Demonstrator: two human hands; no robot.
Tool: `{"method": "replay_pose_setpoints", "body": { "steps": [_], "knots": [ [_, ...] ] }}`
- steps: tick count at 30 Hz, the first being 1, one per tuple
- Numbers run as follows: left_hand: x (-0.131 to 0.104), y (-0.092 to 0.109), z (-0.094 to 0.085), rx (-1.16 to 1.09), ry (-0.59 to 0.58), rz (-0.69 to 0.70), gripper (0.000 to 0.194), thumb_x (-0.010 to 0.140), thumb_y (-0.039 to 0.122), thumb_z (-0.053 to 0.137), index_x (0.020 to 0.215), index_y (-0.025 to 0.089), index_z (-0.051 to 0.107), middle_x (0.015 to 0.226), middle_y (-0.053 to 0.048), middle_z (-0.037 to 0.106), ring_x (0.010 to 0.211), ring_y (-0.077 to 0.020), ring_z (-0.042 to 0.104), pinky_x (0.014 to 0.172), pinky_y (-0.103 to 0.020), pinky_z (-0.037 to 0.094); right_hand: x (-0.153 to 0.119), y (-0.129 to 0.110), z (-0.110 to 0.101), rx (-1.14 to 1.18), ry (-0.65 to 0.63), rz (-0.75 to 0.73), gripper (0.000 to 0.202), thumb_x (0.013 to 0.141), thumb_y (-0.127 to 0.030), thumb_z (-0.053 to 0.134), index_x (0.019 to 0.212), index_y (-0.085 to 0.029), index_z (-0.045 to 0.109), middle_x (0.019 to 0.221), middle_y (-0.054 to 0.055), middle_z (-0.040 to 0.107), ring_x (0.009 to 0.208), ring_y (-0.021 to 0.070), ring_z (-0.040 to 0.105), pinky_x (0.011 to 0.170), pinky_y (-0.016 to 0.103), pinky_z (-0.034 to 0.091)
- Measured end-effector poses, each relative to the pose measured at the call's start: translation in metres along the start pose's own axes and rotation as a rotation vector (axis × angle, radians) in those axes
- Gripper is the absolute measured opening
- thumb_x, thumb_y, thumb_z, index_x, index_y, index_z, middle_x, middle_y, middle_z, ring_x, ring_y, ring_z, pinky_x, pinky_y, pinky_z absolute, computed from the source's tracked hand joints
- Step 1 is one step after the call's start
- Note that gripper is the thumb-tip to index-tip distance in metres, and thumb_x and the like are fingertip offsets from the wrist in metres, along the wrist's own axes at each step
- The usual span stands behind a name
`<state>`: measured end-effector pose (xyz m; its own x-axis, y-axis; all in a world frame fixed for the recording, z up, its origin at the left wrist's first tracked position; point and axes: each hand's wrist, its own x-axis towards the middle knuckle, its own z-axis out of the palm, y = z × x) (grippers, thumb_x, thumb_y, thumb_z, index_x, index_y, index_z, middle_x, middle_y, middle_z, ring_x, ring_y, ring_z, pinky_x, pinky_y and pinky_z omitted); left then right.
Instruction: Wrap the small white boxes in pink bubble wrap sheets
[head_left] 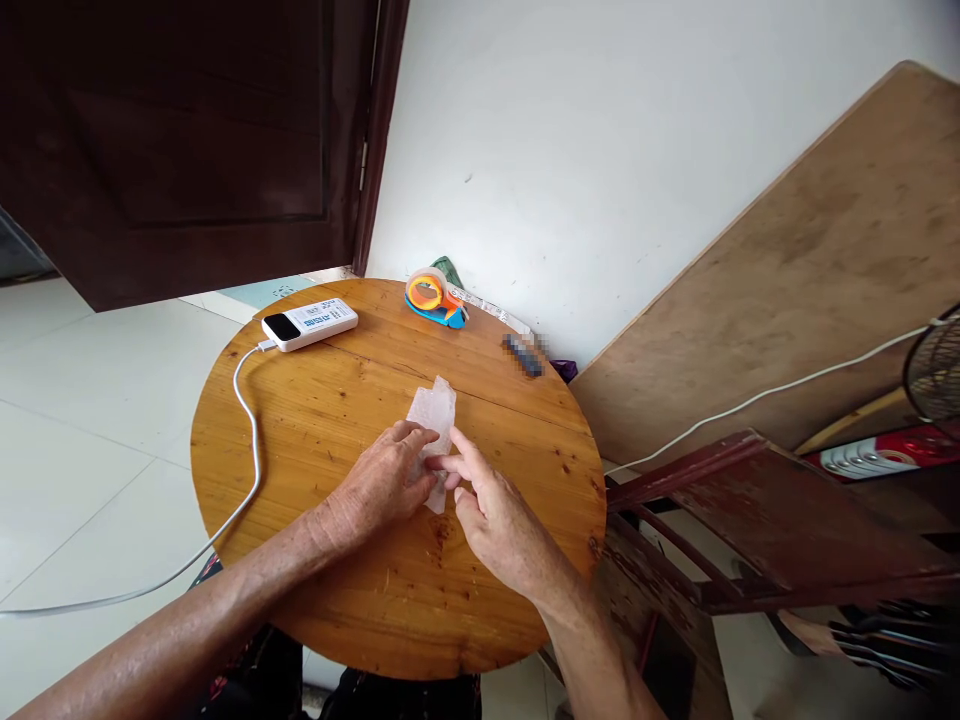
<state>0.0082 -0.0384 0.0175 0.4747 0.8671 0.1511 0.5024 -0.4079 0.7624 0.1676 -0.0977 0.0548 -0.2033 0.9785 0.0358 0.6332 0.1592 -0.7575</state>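
Note:
A small, thin, whitish sheet [434, 404], wrinkled like tissue or plastic film, lies near the middle of the round wooden table. My left hand [384, 472] rests over its left side with the fingers laid out across it and the thumb below. From the right, my right hand [495, 515] reaches in with its fingers apart, the fingertips at the sheet's right edge. Both hands cover the lower middle of the sheet, and I cannot tell whether anything lies under them.
On the wooden table [360, 600] are a white power bank [311, 325] with a white cable [256, 450], an orange and blue tape dispenser [435, 298], and a dark blurred object [522, 355]. A wooden board [795, 250] leans at the right, above a reddish wooden chair [787, 520].

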Motion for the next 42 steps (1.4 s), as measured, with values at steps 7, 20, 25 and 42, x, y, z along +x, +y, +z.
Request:
{"method": "replay_pose_setpoints", "body": {
  "steps": [7,20,25,42],
  "knots": [
    [-0.002,-0.004,0.007,0.077,0.004,0.01,0.037,0.079,0.015,0.061,0.115,0.02,0.068,0.134,-0.012,0.058,0.112,-0.0268,0.065,0.096,-0.041,0.056,0.01,0.008,-0.013,0.197,0.014,0.063,0.055,0.086,-0.014,0.052,0.141,-0.023,0.053,0.117,0.008,0.074,0.106,0.0233,0.069,0.098,0.043,0.052],
    [-0.007,-0.014,0.009,0.05,0.045,0.099,0.038,0.079,0.018,0.063,0.116,0.017,0.068,0.138,-0.016,0.055,0.107,-0.0275,0.069,0.093,-0.041,0.059,0.085,0.06,-0.01,0.462,0.23,0.426,0.031,0.066,-0.038,0.073,0.085,-0.015,0.065,0.056,-0.004,0.06,0.042,0.0103,0.052,0.028,0.018,0.03],
    [-0.01,-0.013,0.011,0.075,0.046,0.113,0.045,0.079,0.014,0.06,0.124,0.022,0.062,0.152,-0.013,0.043,0.098,-0.0225,0.07,0.086,-0.039,0.061,0.102,0.061,-0.004,0.436,0.192,0.403,0.021,0.062,-0.035,0.071,0.07,-0.018,0.061,0.046,-0.008,0.054,0.035,0.007,0.04,0.03,0.018,0.025],
    [-0.007,-0.014,0.009,0.057,0.05,0.145,0.038,0.081,0.016,0.056,0.117,0.018,0.067,0.121,-0.01,0.068,0.106,-0.0257,0.066,0.095,-0.04,0.055,0.082,0.036,-0.005,0.691,0.248,0.153,0.027,0.066,-0.04,0.078,0.077,-0.02,0.063,0.074,-0.001,0.068,0.071,0.0167,0.058,0.072,0.028,0.047]
  ]
}}
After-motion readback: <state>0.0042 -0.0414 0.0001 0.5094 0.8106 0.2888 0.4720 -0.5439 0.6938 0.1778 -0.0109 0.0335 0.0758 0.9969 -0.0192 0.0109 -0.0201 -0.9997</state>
